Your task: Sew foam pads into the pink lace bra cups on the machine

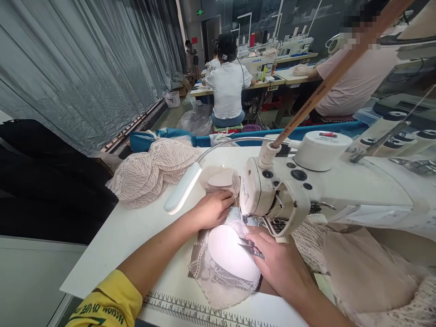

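Observation:
A beige lace bra piece with a pale moulded cup (226, 254) lies brightly lit below the needle of a white sewing machine (257, 186). Behind it, a second lace piece with a pale cup (220, 178) sits left of the machine head. My left hand (214, 210) is left of the needle, its curled fingers closed on the lace fabric; the fingertips are partly hidden. In my right hand (272, 254) is a pair of thread snips (251, 248), held with the blades pointing left over the front cup. Part of that hand is behind the machine head.
Stacked lace cups (150, 175) stand at the table's back left. A lamp (183, 188) on a bendy neck hangs over the table. More lace fabric (368, 268) lies at right. A printed ruler (197, 313) runs along the front. People sit at machines beyond.

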{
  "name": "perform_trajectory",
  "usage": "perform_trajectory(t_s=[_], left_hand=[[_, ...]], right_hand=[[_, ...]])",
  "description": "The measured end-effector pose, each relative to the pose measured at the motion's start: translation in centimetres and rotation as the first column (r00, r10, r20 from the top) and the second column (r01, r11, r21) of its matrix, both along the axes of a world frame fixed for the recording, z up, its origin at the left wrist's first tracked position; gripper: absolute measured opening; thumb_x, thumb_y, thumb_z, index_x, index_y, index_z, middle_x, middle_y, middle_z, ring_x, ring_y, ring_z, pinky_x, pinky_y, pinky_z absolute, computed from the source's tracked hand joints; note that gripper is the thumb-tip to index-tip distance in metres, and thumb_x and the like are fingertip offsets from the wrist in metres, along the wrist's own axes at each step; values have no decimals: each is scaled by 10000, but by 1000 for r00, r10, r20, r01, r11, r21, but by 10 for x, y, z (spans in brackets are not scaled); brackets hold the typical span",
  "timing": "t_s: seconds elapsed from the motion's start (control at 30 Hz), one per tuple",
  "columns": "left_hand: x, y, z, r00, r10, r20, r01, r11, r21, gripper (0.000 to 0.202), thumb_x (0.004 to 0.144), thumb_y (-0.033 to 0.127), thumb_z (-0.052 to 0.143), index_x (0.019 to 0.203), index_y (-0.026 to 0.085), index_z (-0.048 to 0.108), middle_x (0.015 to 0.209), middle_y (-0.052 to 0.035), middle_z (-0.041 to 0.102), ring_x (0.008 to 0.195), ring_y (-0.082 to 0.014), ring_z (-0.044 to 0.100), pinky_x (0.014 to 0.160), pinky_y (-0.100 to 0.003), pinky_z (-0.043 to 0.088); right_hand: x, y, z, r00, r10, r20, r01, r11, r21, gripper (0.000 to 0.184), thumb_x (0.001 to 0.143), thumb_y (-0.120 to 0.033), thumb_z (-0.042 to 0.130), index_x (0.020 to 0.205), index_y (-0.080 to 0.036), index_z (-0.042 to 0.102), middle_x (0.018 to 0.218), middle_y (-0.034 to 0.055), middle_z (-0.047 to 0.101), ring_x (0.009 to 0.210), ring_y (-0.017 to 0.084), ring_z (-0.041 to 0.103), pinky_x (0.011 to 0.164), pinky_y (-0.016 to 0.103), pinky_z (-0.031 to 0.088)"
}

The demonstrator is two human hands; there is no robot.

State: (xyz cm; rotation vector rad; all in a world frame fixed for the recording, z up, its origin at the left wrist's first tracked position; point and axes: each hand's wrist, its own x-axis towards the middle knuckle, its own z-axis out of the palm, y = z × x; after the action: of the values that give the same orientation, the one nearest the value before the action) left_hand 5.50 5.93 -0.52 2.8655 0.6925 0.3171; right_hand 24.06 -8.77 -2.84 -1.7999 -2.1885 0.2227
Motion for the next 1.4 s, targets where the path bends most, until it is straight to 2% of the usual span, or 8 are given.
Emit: perform_trajectory(t_s=[0.23, 0.43, 0.57, 0.77, 1.03, 1.17, 1.3, 1.4], left_hand=[[-10, -37, 22, 984, 98, 151, -85, 992, -89, 269, 883, 123, 425, 1082, 129, 607, 1068, -131, 635, 962, -224, 595, 840, -348, 523], [-4, -72, 2, 997, -14, 71, 20, 996, -89, 335, 913, 216, 418, 1182, 86, 569, 1169, -156, 620, 1075, -252, 572, 923, -381, 502], [-2, -64, -4, 998, -54, 23, 55, 998, -42, 424, 878, 309, 479, 1215, 61, 552, 1234, -172, 593, 1124, -293, 541, 965, -422, 476], [-6, -47, -2, 987, -160, -5, 160, 987, -8, 457, 859, 276, 463, 1251, 56, 544, 1259, -157, 589, 1101, -277, 556, 995, -387, 442], [-8, -35, 6, 974, -215, -64, 213, 976, -38, 457, 826, 243, 498, 1265, 124, 539, 1294, -129, 571, 1123, -260, 550, 932, -375, 446], [-9, -37, 10, 973, -214, -88, 216, 976, 17, 377, 860, 205, 486, 1223, 130, 557, 1282, -131, 580, 1151, -272, 528, 1000, -445, 364], [-8, -48, 1, 976, -215, -39, 217, 974, 65, 328, 900, 158, 435, 1199, 120, 566, 1244, -149, 602, 1170, -267, 519, 1049, -484, 296], [-7, -52, -8, 982, -185, 28, 184, 982, 41, 358, 941, 288, 410, 1214, 113, 562, 1221, -161, 613, 1108, -263, 557, 1034, -474, 317]], right_hand=[[0, 2, 0, 1000, 1, 0, -1, 997, 83, 378, 761, -93, 496, 1070, -179, 695, 869, 74, 737, 658, 203, 682, 579, 296, 529], [2, 1, -6, 999, 22, 46, -29, 990, 138, 433, 788, -75, 445, 1136, -163, 689, 797, 90, 734, 575, 195, 663, 587, 321, 543], [2, 1, -9, 996, -7, 88, -2, 994, 107, 455, 791, -75, 451, 1173, -187, 673, 782, 82, 736, 631, 204, 682, 619, 315, 551], [2, 0, -12, 996, -19, 89, 11, 996, 92, 479, 739, -58, 495, 1157, -204, 677, 839, 65, 751, 692, 215, 691, 622, 316, 552], [0, 2, -8, 995, -10, 99, 2, 997, 71, 451, 832, -86, 386, 1157, -192, 680, 768, 71, 740, 615, 217, 672, 651, 349, 547], [3, 0, -14, 997, 4, 78, -7, 999, 45, 479, 816, -97, 402, 1202, -226, 655, 794, 53, 744, 602, 202, 663, 579, 311, 527], [5, -4, -27, 999, -11, 36, 7, 994, 110, 509, 789, -100, 412, 1213, -257, 646, 788, 33, 742, 637, 205, 676, 559, 307, 517], [4, -5, -32, 998, -28, 57, 20, 991, 130, 480, 798, -132, 427, 1193, -280, 657, 782, 32, 738, 623, 204, 675, 533, 299, 502]])
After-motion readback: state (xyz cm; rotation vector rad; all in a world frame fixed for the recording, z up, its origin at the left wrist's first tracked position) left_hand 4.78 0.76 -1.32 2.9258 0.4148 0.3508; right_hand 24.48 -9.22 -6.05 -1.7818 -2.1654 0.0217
